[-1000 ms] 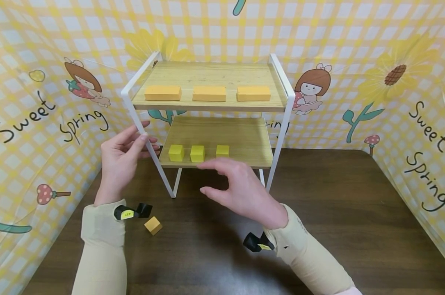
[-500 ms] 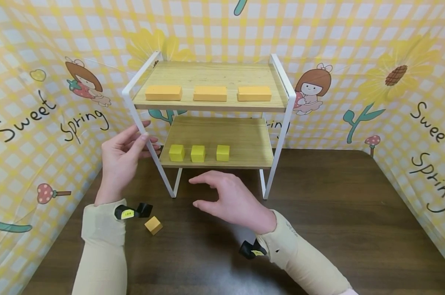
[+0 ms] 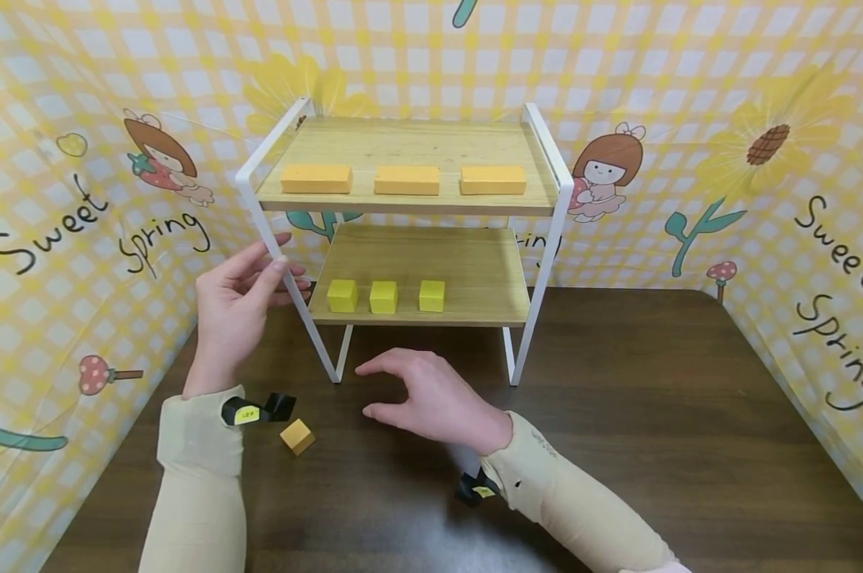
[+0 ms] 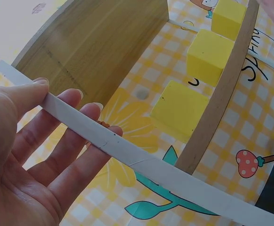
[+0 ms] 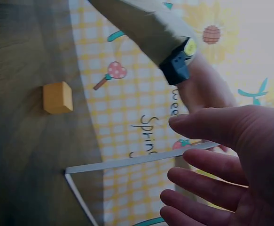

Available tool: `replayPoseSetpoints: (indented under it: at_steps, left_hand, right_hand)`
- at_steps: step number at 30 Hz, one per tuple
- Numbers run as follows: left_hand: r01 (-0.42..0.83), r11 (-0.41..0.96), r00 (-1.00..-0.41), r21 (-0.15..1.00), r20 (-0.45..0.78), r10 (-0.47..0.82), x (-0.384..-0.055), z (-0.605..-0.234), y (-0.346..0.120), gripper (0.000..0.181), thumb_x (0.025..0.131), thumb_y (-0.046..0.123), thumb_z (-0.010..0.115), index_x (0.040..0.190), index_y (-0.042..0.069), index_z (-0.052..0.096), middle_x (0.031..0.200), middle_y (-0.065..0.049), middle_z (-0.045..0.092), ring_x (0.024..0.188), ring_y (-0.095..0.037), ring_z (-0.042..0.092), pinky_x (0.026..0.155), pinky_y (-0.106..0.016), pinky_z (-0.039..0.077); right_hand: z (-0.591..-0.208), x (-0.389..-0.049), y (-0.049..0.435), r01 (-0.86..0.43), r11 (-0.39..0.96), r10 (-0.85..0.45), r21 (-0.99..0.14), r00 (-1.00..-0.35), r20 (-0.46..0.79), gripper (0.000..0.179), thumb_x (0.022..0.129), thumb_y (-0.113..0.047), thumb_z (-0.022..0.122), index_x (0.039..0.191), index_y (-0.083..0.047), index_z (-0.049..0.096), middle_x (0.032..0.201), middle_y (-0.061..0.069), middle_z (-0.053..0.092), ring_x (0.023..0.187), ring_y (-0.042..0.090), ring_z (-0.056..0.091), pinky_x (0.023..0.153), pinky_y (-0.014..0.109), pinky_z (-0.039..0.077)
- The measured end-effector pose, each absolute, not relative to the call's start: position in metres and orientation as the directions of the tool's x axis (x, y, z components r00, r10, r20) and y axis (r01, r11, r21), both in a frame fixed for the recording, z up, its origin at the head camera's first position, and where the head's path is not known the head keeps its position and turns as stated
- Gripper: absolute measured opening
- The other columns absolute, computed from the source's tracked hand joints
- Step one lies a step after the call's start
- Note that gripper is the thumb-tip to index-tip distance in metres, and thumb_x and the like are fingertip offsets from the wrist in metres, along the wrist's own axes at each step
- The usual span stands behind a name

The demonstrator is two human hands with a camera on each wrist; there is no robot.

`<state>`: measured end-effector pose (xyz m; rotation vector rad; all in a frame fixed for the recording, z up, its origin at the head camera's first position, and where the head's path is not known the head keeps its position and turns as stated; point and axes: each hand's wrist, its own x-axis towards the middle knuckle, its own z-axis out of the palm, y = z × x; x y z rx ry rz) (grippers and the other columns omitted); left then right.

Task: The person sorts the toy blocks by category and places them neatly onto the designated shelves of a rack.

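A two-tier shelf (image 3: 417,143) with wooden boards and a white metal frame stands on the dark table. My left hand (image 3: 234,306) holds its left front post (image 4: 122,150), thumb on one side and fingers on the other. My right hand (image 3: 434,398) hangs over the table in front of the shelf, holding nothing, with thumb and fingers apart in the right wrist view. Left of it, an orange block (image 3: 298,437) lies on the table, touched by neither hand. Three yellow cubes (image 3: 384,297) sit in a row along the lower board's front edge.
Three long orange blocks (image 3: 406,180) line the front of the upper board. Patterned yellow checked cloth (image 3: 431,56) encloses the table (image 3: 639,414) at the back and both sides. A small black camera is strapped at each wrist.
My right hand has drawn back from the lower board, moving toward me and to the left. The left hand keeps its hold on the post, and the blocks stay put.
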<state>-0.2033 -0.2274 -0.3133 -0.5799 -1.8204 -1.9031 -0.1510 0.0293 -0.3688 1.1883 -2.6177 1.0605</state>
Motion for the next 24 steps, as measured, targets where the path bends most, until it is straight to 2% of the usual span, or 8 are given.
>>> replayPoseSetpoints:
  at_steps: [8, 14, 24]
  left_hand:
    - [0.583, -0.038, -0.813, 0.812, 0.582, -0.027, -0.204, -0.312, -0.228, 0.029, 0.1, 0.006, 0.066, 0.127, -0.002, 0.07, 0.087, -0.017, 0.072, 0.074, -0.023, 0.074, 0.068, -0.034, 0.063]
    - [0.579, -0.027, -0.815, 0.815, 0.578, -0.026, -0.203, -0.313, -0.228, 0.029, 0.1, 0.008, 0.066, 0.127, -0.001, 0.07, 0.087, -0.016, 0.072, 0.075, -0.022, 0.074, 0.068, -0.033, 0.063]
    - [0.587, -0.049, -0.81, 0.808, 0.586, -0.02, -0.203, -0.313, -0.229, 0.029, 0.1, 0.006, 0.066, 0.127, -0.003, 0.069, 0.087, -0.018, 0.072, 0.075, -0.024, 0.074, 0.068, -0.034, 0.063]
  right_hand:
    - [-0.388, -0.154, 0.018, -0.69, 0.481, -0.664, -0.541, -0.69, 0.29, 0.042, 0.088, -0.025, 0.083, 0.127, -0.013, 0.071, 0.123, -0.005, 0.068, 0.116, 0.006, 0.06, 0.101, 0.02, 0.047]
    - [-0.402, -0.152, 0.006, -0.729, 0.464, -0.719, -0.502, -0.642, 0.267, 0.043, 0.089, -0.029, 0.082, 0.128, -0.015, 0.07, 0.125, -0.007, 0.066, 0.118, 0.003, 0.058, 0.102, 0.017, 0.044]
    - [-0.412, -0.148, -0.018, -0.798, 0.427, -0.807, -0.424, -0.549, 0.22, 0.048, 0.092, -0.033, 0.078, 0.135, -0.015, 0.067, 0.138, -0.003, 0.061, 0.13, 0.005, 0.051, 0.109, 0.016, 0.036]
